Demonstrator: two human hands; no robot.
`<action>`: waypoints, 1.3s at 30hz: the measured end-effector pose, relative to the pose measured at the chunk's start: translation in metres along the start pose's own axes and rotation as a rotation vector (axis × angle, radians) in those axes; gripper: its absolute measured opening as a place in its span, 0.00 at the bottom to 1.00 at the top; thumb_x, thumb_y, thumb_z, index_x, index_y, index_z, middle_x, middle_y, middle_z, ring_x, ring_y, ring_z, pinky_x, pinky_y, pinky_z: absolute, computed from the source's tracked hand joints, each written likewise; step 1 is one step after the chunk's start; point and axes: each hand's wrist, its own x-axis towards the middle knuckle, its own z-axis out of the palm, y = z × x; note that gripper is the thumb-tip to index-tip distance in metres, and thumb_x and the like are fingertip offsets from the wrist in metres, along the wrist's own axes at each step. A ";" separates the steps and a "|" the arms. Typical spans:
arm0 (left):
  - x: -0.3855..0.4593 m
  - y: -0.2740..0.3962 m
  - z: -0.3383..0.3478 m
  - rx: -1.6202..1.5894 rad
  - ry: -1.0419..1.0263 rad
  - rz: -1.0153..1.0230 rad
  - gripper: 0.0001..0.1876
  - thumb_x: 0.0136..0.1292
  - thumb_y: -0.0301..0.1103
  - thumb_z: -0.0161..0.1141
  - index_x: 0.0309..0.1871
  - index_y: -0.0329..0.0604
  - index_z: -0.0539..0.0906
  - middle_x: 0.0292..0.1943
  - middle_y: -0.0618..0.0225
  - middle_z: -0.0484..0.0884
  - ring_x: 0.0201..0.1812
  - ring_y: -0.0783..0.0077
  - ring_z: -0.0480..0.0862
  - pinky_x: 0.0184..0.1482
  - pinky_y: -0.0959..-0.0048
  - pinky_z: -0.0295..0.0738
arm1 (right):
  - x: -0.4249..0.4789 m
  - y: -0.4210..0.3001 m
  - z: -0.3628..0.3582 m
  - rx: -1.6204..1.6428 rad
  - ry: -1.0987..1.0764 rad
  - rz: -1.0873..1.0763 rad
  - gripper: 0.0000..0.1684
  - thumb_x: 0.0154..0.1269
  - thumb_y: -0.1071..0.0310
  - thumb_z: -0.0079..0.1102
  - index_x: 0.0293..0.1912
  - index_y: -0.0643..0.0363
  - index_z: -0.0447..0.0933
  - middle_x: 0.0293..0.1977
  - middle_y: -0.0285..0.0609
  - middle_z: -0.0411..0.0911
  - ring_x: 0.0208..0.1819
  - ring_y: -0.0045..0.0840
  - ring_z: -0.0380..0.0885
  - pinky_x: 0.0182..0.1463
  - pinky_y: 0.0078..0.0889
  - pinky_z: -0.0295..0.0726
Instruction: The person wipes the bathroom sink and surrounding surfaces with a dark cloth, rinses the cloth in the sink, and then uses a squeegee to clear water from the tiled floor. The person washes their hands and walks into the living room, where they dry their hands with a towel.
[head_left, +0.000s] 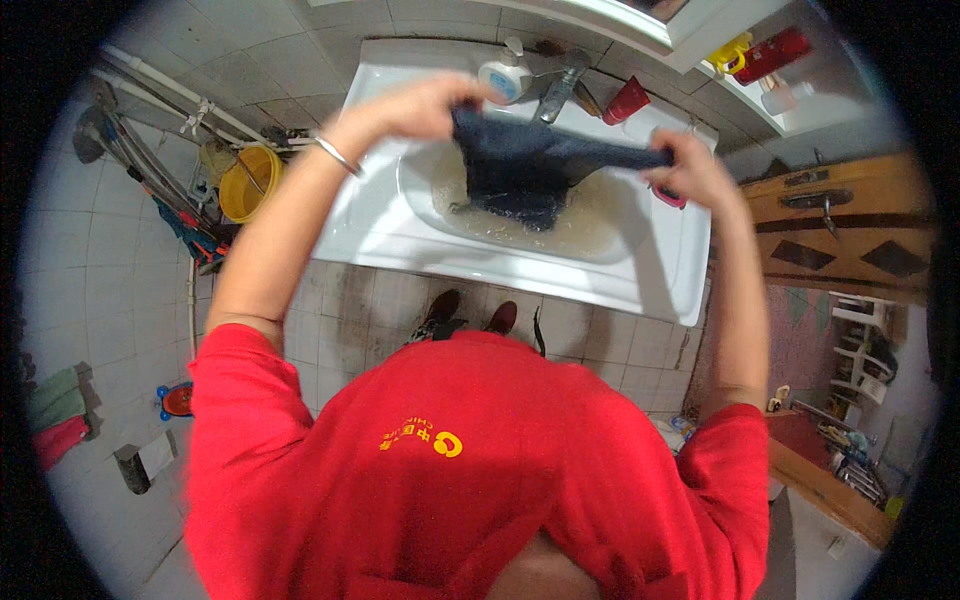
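A dark, wet-looking cloth garment (517, 165) is stretched between my two hands over a white washbasin (337, 225). My left hand (431, 105) grips its left end near the pump bottle, slightly blurred. Its right end is bunched in my right hand (688, 166), above the basin's right side. The lower part of the garment hangs down to the cloudy, sudsy water (592, 214) in the bowl. Just below my right hand lies a small pink-rimmed object (669, 196), partly covered by the fingers.
Along the basin's back stand a white pump bottle (506, 75), a metal faucet (561, 90) and a red tube (626, 100). A yellow bucket (251, 184) and long-handled tools (142, 157) are at the left. A wooden door (847, 217) is at the right.
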 end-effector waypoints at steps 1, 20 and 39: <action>0.009 -0.016 0.035 0.056 -0.136 -0.090 0.21 0.48 0.23 0.58 0.50 0.45 0.78 0.41 0.60 0.79 0.42 0.65 0.79 0.45 0.70 0.73 | 0.003 0.027 0.042 0.018 0.055 -0.029 0.19 0.43 0.66 0.72 0.31 0.60 0.71 0.25 0.43 0.73 0.29 0.29 0.70 0.35 0.34 0.69; 0.065 -0.082 0.249 0.027 0.008 -0.325 0.07 0.43 0.27 0.61 0.29 0.45 0.80 0.28 0.59 0.81 0.35 0.55 0.82 0.38 0.62 0.77 | 0.017 0.140 0.314 0.076 -0.255 0.244 0.18 0.59 0.66 0.51 0.50 0.56 0.70 0.38 0.47 0.78 0.33 0.39 0.77 0.44 0.37 0.79; 0.031 -0.060 0.265 -0.641 0.162 -0.327 0.11 0.47 0.26 0.62 0.37 0.41 0.81 0.40 0.55 0.82 0.45 0.59 0.81 0.48 0.67 0.75 | 0.040 0.047 0.324 0.545 -0.037 0.215 0.15 0.53 0.74 0.61 0.43 0.62 0.76 0.28 0.35 0.77 0.30 0.18 0.73 0.37 0.23 0.73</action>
